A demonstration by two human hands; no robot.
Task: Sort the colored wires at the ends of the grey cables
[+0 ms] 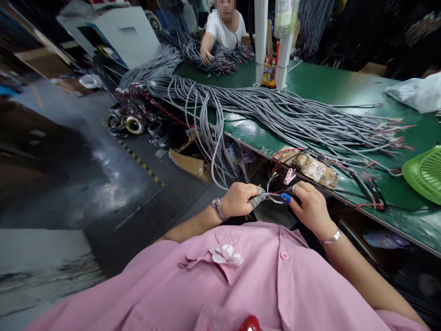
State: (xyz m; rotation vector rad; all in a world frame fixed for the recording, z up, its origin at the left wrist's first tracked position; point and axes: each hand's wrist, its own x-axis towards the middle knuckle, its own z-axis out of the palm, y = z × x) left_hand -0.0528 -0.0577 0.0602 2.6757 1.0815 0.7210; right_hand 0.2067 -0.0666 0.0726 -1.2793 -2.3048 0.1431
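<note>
My left hand (237, 198) is closed around the end of a grey cable (257, 200), just in front of my chest and below the table edge. My right hand (309, 204) pinches the thin coloured wires (274, 196) that fan out of that cable end; a blue cap covers one fingertip. A watch sits on my left wrist and a silver bangle on my right. A large bundle of grey cables (275, 115) lies across the green table (327, 87) beyond my hands, its stripped wire ends pointing right.
A taped brown block with a pink clip (310, 166) sits at the table edge near my hands. A green plastic basket (425, 174) is at the right. Another person in a white shirt (225, 30) handles cables at the far end. Cardboard and tape rolls lie on the floor at left.
</note>
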